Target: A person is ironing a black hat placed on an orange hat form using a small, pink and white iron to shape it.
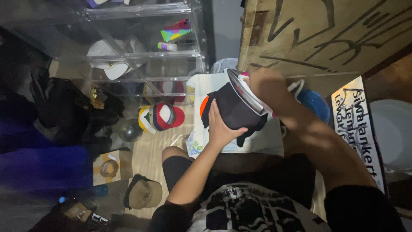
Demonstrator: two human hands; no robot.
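- Head view: the left hand (221, 124) cups a black cap (234, 109) from below, fingers curled around its crown, above a white cloth (206, 86).
- The right hand (266, 83) grips an iron (244, 92), fingers closed on its handle.
- The iron's soleplate lies on the cap, long axis running from upper left to lower right, tip up-left.
- A striped cap (161, 117) and a tan cap (143, 193) lie on the floor, well apart.
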